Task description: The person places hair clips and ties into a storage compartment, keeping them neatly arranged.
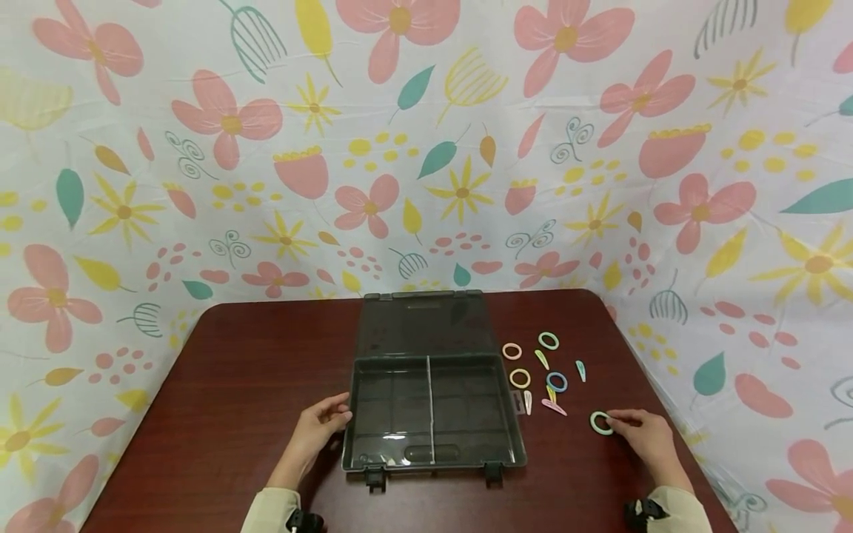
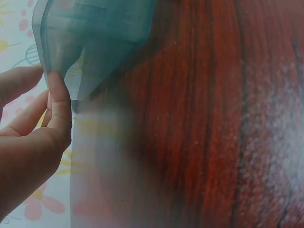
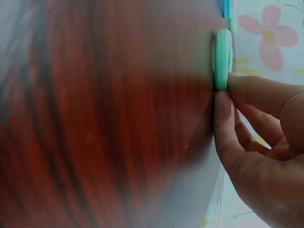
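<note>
1. Spreading beneath the work, the glossy, dark red-brown wood-grain desk (image 1: 240,400) carries everything handled.
2. The rectangular, smoky translucent plastic case (image 1: 393,407) stands near the middle with its lid (image 1: 423,326) folded back. A thin whitish divider (image 1: 430,407) splits it into two compartments, and no items show in either.
3. The person's left-hand grip (image 1: 318,429) pinches the case's left edge between thumb and finger, seemingly to steady it.
4. The right-hand grip (image 1: 646,437) pinches the mint-green, ring-shaped hair tie (image 1: 592,426) between thumb and fingers, right of the case and well apart from it; whether it clears the desk is unclear. The step in hand looks like picking up the first item to load. The next move probably calls for lifting it over the case's right wall and releasing it inside a compartment; which one, I cannot tell.
5. Four more rings, pink (image 1: 504,352), green (image 1: 540,341), yellow (image 1: 511,379) and blue (image 1: 566,383), lie just beyond the case's right side.
6. Small slim snap clips in pink (image 1: 556,408), teal (image 1: 581,371) and other pale colours lie among and beside them, seemingly for later sorting.
</note>
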A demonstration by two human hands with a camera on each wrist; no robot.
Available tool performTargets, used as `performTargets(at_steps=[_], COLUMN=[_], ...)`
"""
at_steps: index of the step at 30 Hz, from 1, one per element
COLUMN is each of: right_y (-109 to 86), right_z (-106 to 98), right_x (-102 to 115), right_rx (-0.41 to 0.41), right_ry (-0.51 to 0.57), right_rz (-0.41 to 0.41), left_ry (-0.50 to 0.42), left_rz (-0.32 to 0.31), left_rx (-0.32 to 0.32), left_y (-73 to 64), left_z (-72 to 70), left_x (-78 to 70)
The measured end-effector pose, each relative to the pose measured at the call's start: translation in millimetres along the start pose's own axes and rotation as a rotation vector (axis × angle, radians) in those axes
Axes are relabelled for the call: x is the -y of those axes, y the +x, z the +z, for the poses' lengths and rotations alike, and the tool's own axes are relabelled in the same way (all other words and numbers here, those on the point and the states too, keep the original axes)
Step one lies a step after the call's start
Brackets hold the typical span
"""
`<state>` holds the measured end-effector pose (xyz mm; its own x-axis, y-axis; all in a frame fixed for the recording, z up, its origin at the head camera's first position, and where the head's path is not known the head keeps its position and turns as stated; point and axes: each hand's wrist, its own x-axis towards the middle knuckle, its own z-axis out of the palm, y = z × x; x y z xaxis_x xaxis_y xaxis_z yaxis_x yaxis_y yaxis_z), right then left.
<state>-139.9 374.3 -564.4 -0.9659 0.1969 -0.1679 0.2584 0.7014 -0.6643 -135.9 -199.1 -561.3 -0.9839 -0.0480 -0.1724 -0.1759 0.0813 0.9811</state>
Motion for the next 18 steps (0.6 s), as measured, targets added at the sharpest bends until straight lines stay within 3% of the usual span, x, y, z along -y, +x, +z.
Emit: performTargets(at_steps=[13, 18], right_y=[-1.8, 0.4], right_z=[3.7, 4.6], right_x=[4.5, 10.6], right_rx=[-0.099, -0.139], right_ry=[-0.006, 0.01], right_rz=[0.007, 0.009], left_ry=[-0.022, -0.01], left_rz=[-0.017, 0.006], left_rx=[0.02, 0.023], left_y=[1.7, 1.0], left_z=[-1.5, -3.4], left_x=[2.1, 1.5])
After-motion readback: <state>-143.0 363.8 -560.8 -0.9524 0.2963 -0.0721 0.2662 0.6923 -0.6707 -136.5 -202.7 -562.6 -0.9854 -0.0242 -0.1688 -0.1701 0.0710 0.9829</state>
